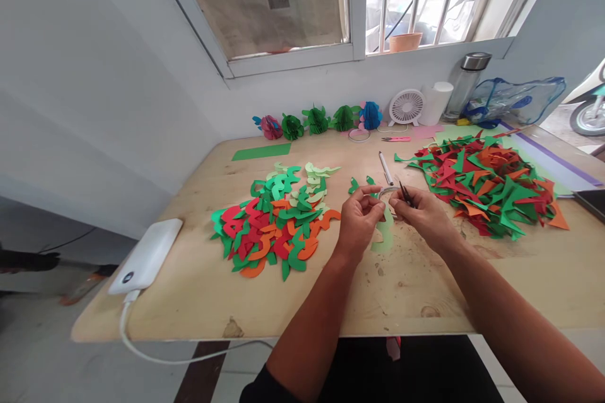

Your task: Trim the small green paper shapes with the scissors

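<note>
My left hand (360, 219) is closed in a pinch at the edge of a thin pale ring (390, 189), which looks like a coil of wire or a narrow tape roll. Close by on the right, my right hand (424, 213) is closed around a black pointed tool (404, 192), perhaps tweezers; its tips point up. A light green curved paper piece (386, 236) shows below and between the hands, partly covered by my left fingers. Just beyond them are small dark green paper cutouts (370, 182) and a white pen (386, 168).
Curved paper cutouts (274, 227) lie in a pile on the left, angular paper scraps (496, 182) on the right. Folded paper figures (316, 121), a small fan (406, 107) and a bottle (466, 88) line the wall. A white power bank (146, 255) sits at the left edge.
</note>
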Demonstrator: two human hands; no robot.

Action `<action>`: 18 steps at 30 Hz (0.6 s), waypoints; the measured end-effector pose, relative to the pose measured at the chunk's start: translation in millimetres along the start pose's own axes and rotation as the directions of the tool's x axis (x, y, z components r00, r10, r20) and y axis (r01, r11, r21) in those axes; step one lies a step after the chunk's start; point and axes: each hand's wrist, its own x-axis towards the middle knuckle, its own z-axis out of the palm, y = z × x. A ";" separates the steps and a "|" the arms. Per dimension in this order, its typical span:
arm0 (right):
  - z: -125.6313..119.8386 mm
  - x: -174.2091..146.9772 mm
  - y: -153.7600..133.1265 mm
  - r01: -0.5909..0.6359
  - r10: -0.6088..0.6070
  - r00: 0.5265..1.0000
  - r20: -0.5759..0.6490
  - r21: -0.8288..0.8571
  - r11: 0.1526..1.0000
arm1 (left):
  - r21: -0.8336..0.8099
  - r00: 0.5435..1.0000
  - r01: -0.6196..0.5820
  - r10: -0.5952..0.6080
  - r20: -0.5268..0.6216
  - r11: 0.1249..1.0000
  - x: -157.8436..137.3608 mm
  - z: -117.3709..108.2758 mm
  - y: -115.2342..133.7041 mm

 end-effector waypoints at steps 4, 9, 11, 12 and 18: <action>-0.5 0.4 0.9 0.013 -0.012 0.999 0.035 -0.010 1.000 | -0.002 0.999 -0.017 0.017 -0.036 1.000 1.2 -0.1 0.0; -0.5 -0.3 -1.3 0.017 -0.013 0.999 0.053 -0.073 0.997 | -0.005 0.996 -0.041 0.040 -0.078 0.999 1.7 -1.3 -1.0; -0.1 -0.9 -3.3 0.012 -0.006 0.998 0.063 -0.108 0.994 | -0.007 0.996 -0.044 0.043 -0.082 0.999 1.1 -1.5 -0.9; 0.0 -1.2 -4.2 0.012 -0.003 0.998 0.068 -0.125 0.992 | -0.007 0.996 -0.044 0.043 -0.084 0.999 0.9 -1.5 -0.7; 0.3 -1.6 -3.4 0.035 -0.028 0.998 0.055 -0.140 0.990 | -0.004 0.995 -0.038 0.037 -0.090 0.999 0.4 -0.9 -0.1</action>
